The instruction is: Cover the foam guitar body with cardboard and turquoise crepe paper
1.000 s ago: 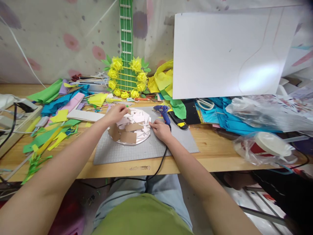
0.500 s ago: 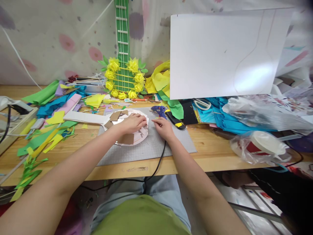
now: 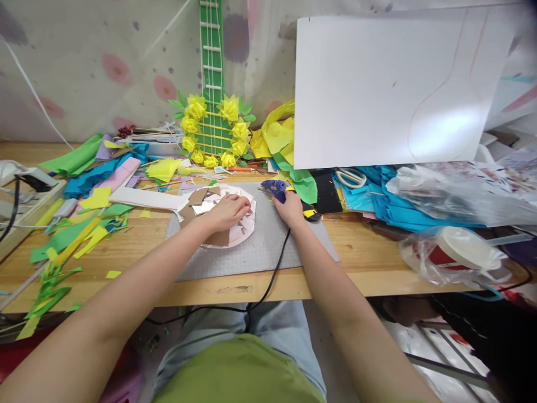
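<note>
A white guitar-shaped cardboard piece (image 3: 145, 198) lies on a grey cutting mat (image 3: 268, 258), its neck pointing left. Brown and white cardboard scraps cover its round body. My left hand (image 3: 230, 212) is over the body, fingers curled together and pressed on it near its right edge; the fingertips are partly hidden. To the right, my right hand (image 3: 290, 208) is closed round the handle of a blue hot glue gun (image 3: 274, 188), whose nozzle points left. A black cord (image 3: 274, 274) runs from below that hand over the table's front edge. Beside it lies a yellow-and-black utility knife (image 3: 311, 214), partly covered.
A green paper guitar (image 3: 212, 120) with yellow flowers stands at the back. A large white board (image 3: 356, 95) leans at right, above scissors (image 3: 351, 178) and blue paper (image 3: 403, 210). Coloured scraps (image 3: 62, 246) spread leftward. A bagged cup (image 3: 455, 252) sits near the right edge.
My right hand has moved slightly up and right and closed round the glue gun's handle. My left hand stays on the cardboard piece. The view has shifted slightly.
</note>
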